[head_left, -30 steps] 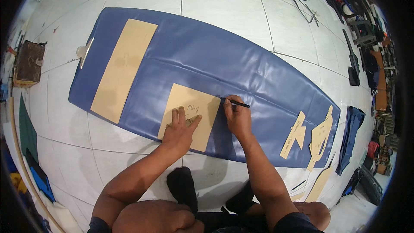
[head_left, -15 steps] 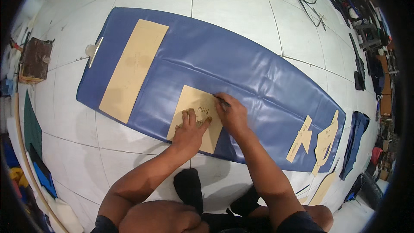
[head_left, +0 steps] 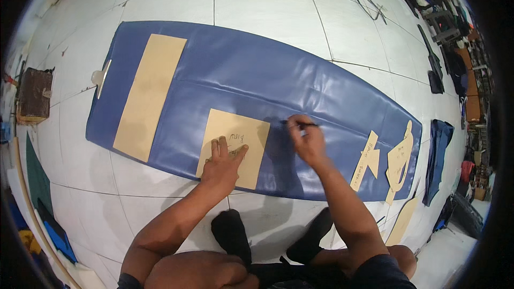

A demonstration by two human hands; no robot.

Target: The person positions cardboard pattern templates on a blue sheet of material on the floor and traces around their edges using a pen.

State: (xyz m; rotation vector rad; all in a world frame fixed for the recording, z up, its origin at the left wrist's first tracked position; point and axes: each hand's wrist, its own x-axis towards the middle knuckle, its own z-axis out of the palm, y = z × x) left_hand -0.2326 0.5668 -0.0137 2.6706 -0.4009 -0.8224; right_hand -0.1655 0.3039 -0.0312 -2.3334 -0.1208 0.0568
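Note:
A sheet of shiny blue vinyl-like material (head_left: 241, 69) lies spread on the floor. My left hand (head_left: 218, 172) rests with fingers spread on a squarish tan card pattern (head_left: 256, 134), pressing it against the sheet; handwriting on the card is partly covered by the fingers. To the right of this card, my right hand (head_left: 311, 143) is closed around a slim dark pen (head_left: 307, 124), its tip pointing left. Pen and hand are apart from the card, over bare blue material. The hand is slightly blurred.
A long tan card pattern (head_left: 150, 96) lies on the sheet's left part, near a metal clip (head_left: 104, 79) at its edge. Small cut card patterns (head_left: 397, 159) lie at the right end. A brown box (head_left: 35, 96) stands left; folded dark blue cloth (head_left: 439, 155) lies right.
My right hand has moved right with the pen, away from the card's upper right corner. My left hand stays on the card. The whole view has shifted slightly.

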